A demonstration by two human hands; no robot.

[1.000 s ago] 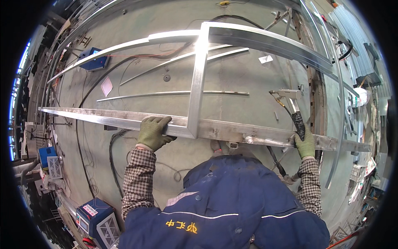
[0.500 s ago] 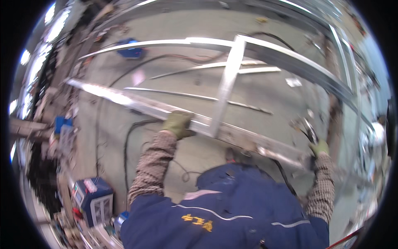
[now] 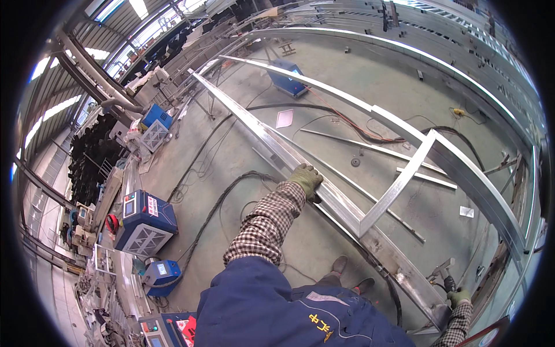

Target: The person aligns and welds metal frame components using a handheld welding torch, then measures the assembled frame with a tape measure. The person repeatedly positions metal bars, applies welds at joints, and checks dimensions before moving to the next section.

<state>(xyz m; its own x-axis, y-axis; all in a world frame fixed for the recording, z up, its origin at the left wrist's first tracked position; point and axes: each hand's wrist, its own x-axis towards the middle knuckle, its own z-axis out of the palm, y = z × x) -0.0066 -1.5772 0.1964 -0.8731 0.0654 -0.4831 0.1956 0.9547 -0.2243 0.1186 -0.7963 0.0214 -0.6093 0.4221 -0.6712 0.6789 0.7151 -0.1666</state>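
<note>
A frame of silvery metal profiles stretches before me, with a near rail (image 3: 248, 120), a far rail (image 3: 338, 92) and a short crosspiece (image 3: 399, 189) joining them. My left hand (image 3: 306, 180), in a green glove, is closed over the near rail, left of the crosspiece joint. At lower right, my gloved right hand (image 3: 460, 297) is closed around the dark handle of what looks like a hammer (image 3: 443, 269), its metal head pointing away from me. That hand is beside the rail's scuffed near end (image 3: 413, 283). Its fingers are partly hidden.
Thin metal strips (image 3: 381, 149) and dark cables (image 3: 217, 199) lie on the floor below the frame. Blue machine boxes stand at left (image 3: 147, 222) and beyond the frame (image 3: 287, 78). A pink sheet (image 3: 284, 118) lies on the floor. My shoes (image 3: 340, 265) show under the rail.
The view has turned and tilted up, so the frame runs more steeply and more of the hall shows. My left hand stays on the near rail; my right hand still holds the tool.
</note>
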